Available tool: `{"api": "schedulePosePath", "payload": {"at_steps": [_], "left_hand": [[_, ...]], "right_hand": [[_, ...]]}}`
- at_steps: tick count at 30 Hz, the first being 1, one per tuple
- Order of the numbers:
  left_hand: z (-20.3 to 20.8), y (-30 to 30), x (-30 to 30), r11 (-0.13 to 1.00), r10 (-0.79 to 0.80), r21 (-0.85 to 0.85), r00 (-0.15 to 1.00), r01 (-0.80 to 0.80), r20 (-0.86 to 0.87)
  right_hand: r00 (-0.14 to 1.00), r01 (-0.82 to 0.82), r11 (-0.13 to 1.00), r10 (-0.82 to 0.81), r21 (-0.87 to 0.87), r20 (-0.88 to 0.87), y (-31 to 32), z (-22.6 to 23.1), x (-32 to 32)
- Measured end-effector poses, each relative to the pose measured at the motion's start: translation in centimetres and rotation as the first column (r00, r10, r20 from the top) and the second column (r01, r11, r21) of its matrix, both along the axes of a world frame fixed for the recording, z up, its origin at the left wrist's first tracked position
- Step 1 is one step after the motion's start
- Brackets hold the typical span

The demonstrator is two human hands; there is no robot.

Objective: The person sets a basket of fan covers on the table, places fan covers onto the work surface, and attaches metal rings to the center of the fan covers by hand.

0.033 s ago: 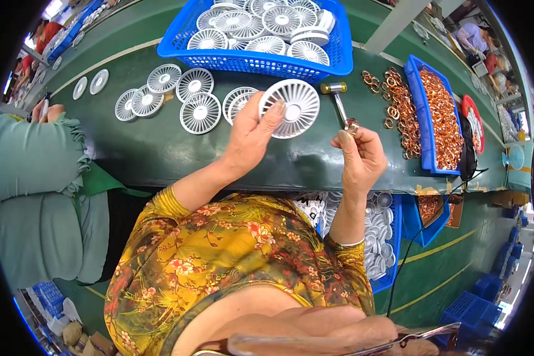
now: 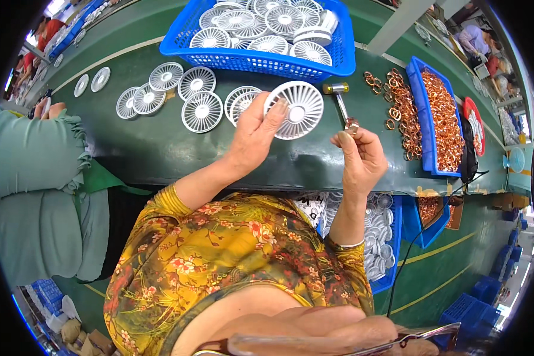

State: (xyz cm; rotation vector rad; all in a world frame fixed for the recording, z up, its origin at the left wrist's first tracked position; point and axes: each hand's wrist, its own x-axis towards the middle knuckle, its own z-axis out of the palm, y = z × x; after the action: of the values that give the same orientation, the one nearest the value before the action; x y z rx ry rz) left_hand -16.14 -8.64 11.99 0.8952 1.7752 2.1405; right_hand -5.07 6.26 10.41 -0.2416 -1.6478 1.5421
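Observation:
My left hand (image 2: 253,135) grips a round white disc with radial slats (image 2: 305,107) by its left rim, tilted above the green worktable. The thumb lies across its face. To the right, my right hand (image 2: 362,157) pinches a small copper-coloured ring (image 2: 351,125) between thumb and fingers. Just beyond that ring lies a small hammer (image 2: 336,88) with a yellowish head and a metal handle; the ring and fingers cover the handle's near end. More slatted discs (image 2: 202,111) lie on the table to the left of my left hand, some overlapping.
A blue basket (image 2: 249,64) full of slatted discs stands at the back. At right are loose copper rings (image 2: 402,113) and a blue tray (image 2: 426,127) heaped with them. Below the table edge is a blue crate (image 2: 391,276) of discs. A co-worker's green sleeve (image 2: 35,154) is at left.

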Motion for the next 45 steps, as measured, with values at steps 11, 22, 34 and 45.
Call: {"api": "schedulePosePath", "payload": {"at_steps": [11, 22, 34, 45], "left_hand": [[-0.3, 0.1, 0.6, 0.993, -0.072, -0.091, 0.997, 0.069, -0.032], [-1.6, -0.6, 0.8, 0.983, -0.043, -0.182, 0.975, 0.003, -0.216], [0.8, -2.7, 1.3, 0.903, -0.417, -0.011, 0.882, 0.430, 0.220], [0.1, -2.0, 1.7, 0.943, -0.305, -0.257, 0.862, 0.213, -0.405]], "right_hand": [[0.989, 0.149, 0.720, -0.119, 0.678, -0.091, -1.8, 1.7, -1.3], [0.976, 0.008, 0.633, -0.175, 0.774, 0.133, -3.2, 1.4, -3.1], [0.919, -0.388, 0.845, 0.386, 0.368, 0.083, -1.4, 1.6, -0.6], [0.929, -0.357, 0.910, 0.322, 0.211, 0.183, -1.1, 0.0, 0.8]]}}
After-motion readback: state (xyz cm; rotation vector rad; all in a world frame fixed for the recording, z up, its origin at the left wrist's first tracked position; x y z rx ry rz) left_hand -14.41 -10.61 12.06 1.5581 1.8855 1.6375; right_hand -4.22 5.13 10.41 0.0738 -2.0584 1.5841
